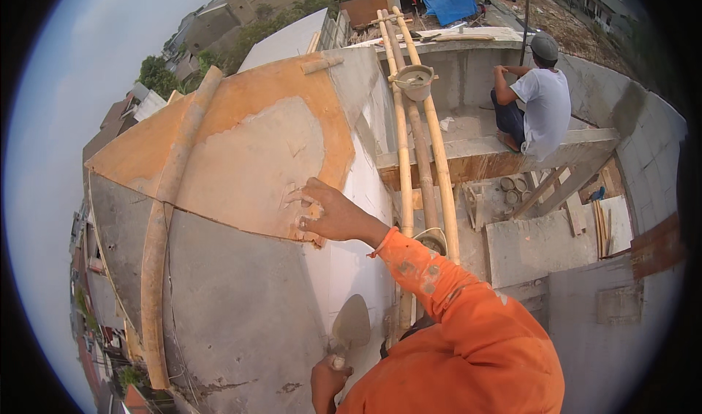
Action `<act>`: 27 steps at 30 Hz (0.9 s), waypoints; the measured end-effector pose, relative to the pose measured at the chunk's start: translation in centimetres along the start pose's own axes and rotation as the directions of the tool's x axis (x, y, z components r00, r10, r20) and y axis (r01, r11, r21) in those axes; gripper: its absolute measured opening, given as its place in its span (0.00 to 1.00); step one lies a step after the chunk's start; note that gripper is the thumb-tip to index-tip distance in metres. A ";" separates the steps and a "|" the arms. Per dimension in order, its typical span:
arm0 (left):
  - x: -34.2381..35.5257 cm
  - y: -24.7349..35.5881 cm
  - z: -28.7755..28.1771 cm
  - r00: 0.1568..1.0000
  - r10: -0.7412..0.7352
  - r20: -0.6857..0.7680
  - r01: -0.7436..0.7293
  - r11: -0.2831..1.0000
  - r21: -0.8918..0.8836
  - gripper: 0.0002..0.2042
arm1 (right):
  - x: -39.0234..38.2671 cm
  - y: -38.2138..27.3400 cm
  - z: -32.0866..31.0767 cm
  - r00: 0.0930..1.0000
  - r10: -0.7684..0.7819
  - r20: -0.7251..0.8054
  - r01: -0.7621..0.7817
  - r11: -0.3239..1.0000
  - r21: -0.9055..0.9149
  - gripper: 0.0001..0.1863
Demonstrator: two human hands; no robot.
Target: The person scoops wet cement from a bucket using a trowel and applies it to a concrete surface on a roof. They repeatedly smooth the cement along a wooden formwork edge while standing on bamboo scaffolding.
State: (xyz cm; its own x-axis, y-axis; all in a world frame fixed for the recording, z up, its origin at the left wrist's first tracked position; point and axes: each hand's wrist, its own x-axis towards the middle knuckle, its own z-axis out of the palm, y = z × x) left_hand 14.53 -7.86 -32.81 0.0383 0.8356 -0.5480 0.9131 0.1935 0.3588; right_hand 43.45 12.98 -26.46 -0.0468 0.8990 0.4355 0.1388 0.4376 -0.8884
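Note:
My right hand (327,211), fingers apart and smeared with mortar, is at the lower edge of the tan patch (252,147) on a sloping concrete slab (241,297). Whether the fingertips press on the surface is hard to tell. The patch has an orange-brown border around a paler middle. Low in the view, my left hand (330,379) is closed round the handle of a trowel (352,322), whose flat grey blade points up beside the white wall face (329,268). A bamboo pole (170,173) crosses the slab, and a short bamboo piece (322,65) lies near its top edge.
Long bamboo poles (404,158) run away on my right, carrying a mortar bucket (414,83). Another bucket (433,240) is partly hidden by my arm. A person (545,100) in a white shirt sits on a concrete beam (512,147). Planks (575,213) lie lower down.

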 end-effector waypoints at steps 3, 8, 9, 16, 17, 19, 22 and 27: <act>8.4 -3.2 5.8 0.987 0.021 0.158 -0.013 0.999 -0.050 0.25 | -7.1 12.3 -4.2 0.945 0.251 -0.210 -0.274 0.958 -0.089 0.19; 14.8 -1.2 10.6 0.941 -0.086 0.326 -0.011 0.959 0.283 0.29 | -24.2 26.0 -11.5 0.492 0.675 -0.550 -0.731 0.663 0.160 0.17; 16.6 -1.5 11.9 0.934 -0.102 0.342 -0.012 0.948 0.317 0.29 | -27.2 27.8 -12.1 0.435 0.677 -0.594 -0.750 0.638 0.177 0.17; 30.4 -1.4 23.3 0.851 -0.249 0.463 -0.055 0.834 0.549 0.20 | -43.3 40.6 -10.5 0.067 0.844 -0.532 -0.981 0.154 0.121 0.29; 32.2 -0.5 24.8 0.853 -0.238 0.465 -0.084 0.817 0.571 0.19 | -45.7 43.4 -9.1 0.056 0.839 -0.541 -0.985 0.133 0.105 0.28; 35.5 1.2 28.0 0.835 -0.228 0.501 -0.162 0.767 0.620 0.17 | -48.9 47.5 -7.2 0.079 0.841 -0.535 -0.997 0.074 -0.031 0.34; 40.9 5.2 31.9 0.761 -0.234 0.605 -0.355 0.630 0.690 0.13 | -49.8 52.6 -4.3 0.035 0.815 -0.578 -0.999 0.007 -0.049 0.40; 48.6 8.0 40.2 0.710 -0.289 0.642 -0.504 0.429 0.750 0.15 | -47.1 58.0 -3.2 0.003 0.810 -0.587 -0.997 0.044 0.056 0.42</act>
State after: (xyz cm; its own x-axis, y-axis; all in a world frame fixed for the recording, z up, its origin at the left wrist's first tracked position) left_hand 40.00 13.57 -86.96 0.0241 0.2070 -0.9780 0.6770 -0.7232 -0.1364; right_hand 56.92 -4.04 -98.08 0.6926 0.3459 -0.6330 -0.0030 -0.8762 -0.4820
